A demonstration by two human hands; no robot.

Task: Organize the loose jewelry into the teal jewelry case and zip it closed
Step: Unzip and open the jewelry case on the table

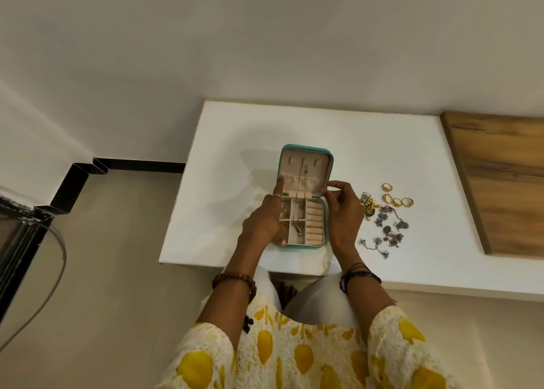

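The teal jewelry case (306, 150) lies open on the white table (223, 159), lid standing up at the back, beige compartments below. A thin necklace (300, 203) hangs from a lid hook down to a pendant in a front compartment; small earrings lie in the compartments beside it. My left hand (265, 220) grips the case's left side, thumb on the front edge. My right hand (343, 212) touches the case's right side at the hinge, fingers pinched. Several gold rings (396, 200) and a heap of silver and gold loose jewelry (385, 229) lie to the right.
A wooden panel (500, 179) covers the table's right part. The table's front edge runs just in front of the case. On the floor at the left are a black frame (26, 226) and a grey cable (56, 270).
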